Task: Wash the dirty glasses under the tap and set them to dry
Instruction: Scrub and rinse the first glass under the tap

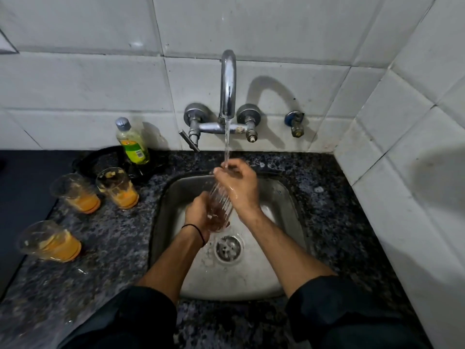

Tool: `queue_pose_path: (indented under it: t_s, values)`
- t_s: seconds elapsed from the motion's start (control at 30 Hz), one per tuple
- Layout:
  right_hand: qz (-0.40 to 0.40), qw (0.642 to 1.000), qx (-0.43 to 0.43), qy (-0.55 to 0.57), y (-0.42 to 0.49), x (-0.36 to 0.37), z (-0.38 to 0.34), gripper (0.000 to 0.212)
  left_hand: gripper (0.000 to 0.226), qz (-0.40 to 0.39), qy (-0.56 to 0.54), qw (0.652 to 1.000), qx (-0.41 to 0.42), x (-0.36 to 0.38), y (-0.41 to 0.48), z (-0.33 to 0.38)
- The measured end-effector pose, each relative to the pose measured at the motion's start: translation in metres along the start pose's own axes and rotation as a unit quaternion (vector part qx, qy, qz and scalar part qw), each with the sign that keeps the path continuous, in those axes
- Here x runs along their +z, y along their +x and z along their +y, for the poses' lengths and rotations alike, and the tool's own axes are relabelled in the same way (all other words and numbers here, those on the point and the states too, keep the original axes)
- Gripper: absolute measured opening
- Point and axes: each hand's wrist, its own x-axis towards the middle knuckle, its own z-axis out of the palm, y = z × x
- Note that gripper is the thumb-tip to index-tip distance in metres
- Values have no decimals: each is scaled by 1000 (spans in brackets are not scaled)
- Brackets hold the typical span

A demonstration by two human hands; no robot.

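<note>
Three dirty glasses [75,192] with orange dregs stand on the tabletop [120,248] left of the sink [289,197], a soap bottle [132,142] behind. Over the sink, under the tap [228,84], left hand [198,215] grips the ribbed glass [221,207] by its base; right hand [239,182] wraps its rim.

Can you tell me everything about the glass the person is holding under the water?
The glass is clear, with ribbed sides and a thick base. It is tilted over the sink, mouth up toward the tap, whose running water reaches its rim. The left hand grips its lower part; the right hand covers its top. It looks wet, with little residue visible.
</note>
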Motion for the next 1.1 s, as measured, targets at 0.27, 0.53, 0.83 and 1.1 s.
queue_pose_path:
  t_s: [0.27, 0.53, 0.83, 1.1]
  values:
    - [196, 973, 48, 108, -13, 0, 7, 11, 63, -26, -232, 972, 2, 14, 0, 3]
    - [5, 966, -82, -246, -53, -15, 7, 22, 75, -77, -193, 978, -11, 20, 4, 17]
    - [-107, 890, -63, -439, -38, -7, 1, 57, 77, -188, -122, 974, -21, 7, -8, 10]
    - [-25, 897, -142, -419, -3, 0, -14, 37, 58, -216, -5, 976, -1, 14, -29, 9]
